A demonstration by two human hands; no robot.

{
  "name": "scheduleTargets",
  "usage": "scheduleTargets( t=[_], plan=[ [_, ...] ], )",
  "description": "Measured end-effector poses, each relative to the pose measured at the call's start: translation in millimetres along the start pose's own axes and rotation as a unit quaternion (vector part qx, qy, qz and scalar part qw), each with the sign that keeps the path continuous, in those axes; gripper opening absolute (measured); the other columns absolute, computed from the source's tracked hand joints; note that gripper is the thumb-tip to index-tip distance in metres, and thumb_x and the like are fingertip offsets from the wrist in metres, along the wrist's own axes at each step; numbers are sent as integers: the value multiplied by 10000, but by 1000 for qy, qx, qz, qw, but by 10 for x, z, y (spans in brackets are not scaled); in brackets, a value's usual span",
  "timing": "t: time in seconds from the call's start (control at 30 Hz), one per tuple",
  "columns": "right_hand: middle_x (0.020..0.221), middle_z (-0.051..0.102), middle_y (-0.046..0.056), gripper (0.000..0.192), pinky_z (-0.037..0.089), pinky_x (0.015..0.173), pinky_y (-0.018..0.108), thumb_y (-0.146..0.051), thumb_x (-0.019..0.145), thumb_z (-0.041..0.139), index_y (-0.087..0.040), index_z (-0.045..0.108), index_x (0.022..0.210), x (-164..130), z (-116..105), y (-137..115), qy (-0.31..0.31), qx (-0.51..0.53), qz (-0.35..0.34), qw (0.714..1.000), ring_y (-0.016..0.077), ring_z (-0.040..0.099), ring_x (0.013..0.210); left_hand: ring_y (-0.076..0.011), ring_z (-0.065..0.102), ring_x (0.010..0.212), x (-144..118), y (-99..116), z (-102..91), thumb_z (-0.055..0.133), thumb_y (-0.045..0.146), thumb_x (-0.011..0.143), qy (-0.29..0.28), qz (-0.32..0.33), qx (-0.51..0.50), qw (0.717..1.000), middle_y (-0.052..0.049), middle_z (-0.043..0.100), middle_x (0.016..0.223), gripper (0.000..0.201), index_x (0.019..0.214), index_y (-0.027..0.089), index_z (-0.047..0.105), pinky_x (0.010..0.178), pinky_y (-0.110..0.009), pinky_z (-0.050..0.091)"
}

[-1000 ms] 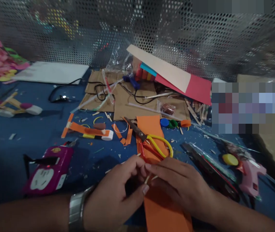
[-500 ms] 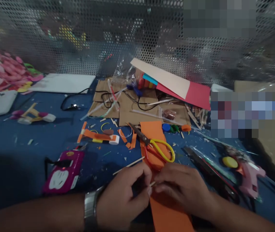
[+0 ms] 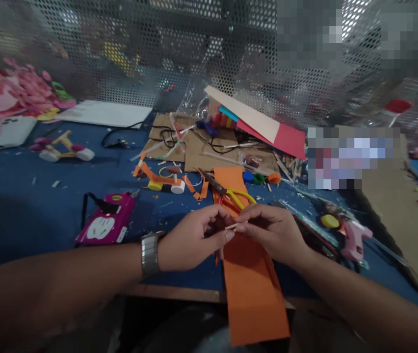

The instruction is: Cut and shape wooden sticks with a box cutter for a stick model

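A short, thin wooden stick (image 3: 231,226) sits between the fingertips of both hands. My left hand (image 3: 194,234), with a metal watch on its wrist, is closed with thumb and fingers at the stick's left end. My right hand (image 3: 271,230) pinches the other end. Beneath them runs a long orange sheet (image 3: 255,294), its near end hanging past the table edge. Just beyond the fingers, scissors (image 3: 227,192) with yellow and red handles rest on that sheet, partly hidden by my right hand.
Left of my hands lie a purple device (image 3: 108,220) and a small orange wheeled model (image 3: 163,181). A pink glue gun (image 3: 354,238) is at the right. Behind are cardboard (image 3: 201,153), coloured paper (image 3: 264,120) and bottle caps (image 3: 258,178). A perforated metal screen (image 3: 157,54) stands at the back.
The view has tilted down, showing the table's near edge and more of the orange sheet. Both hands stay together at the small stick. The longer stick beside my left hand no longer shows.
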State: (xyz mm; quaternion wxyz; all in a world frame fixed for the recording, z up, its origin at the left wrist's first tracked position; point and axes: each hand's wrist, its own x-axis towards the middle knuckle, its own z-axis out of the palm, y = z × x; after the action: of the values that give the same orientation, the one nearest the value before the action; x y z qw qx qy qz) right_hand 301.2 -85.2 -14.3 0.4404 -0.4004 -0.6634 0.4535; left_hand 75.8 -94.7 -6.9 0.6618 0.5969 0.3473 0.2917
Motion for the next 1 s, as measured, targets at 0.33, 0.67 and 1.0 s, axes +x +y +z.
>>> scheduleTargets(
  t=[0.33,0.67,1.0],
  plan=[
    [736,784,15,191,540,557,227,-377,823,950,-227,841,868,49,-48,40,25,102,84,991,113,667,590,-104,503,598,-12,25,6,620,348,1019,18,19,112,993,59,540,675,236,841,199,581,572,-237,409],
    [951,793,23,410,612,676,292,-228,916,792,-214,649,1301,635,117,-188,11,35,32,999,153,730,763,-95,501,602,-64,33,51,630,248,939,-56,149,234,959,40,607,679,146,808,184,639,598,-240,382],
    [952,756,-8,1012,657,839,386,-98,917,776,-295,179,1712,1214,779,130,-61,-58,-45,995,218,764,878,-97,543,604,-70,-66,42,663,229,879,-112,164,218,955,28,637,690,122,768,185,637,588,-240,394]
  ],
)
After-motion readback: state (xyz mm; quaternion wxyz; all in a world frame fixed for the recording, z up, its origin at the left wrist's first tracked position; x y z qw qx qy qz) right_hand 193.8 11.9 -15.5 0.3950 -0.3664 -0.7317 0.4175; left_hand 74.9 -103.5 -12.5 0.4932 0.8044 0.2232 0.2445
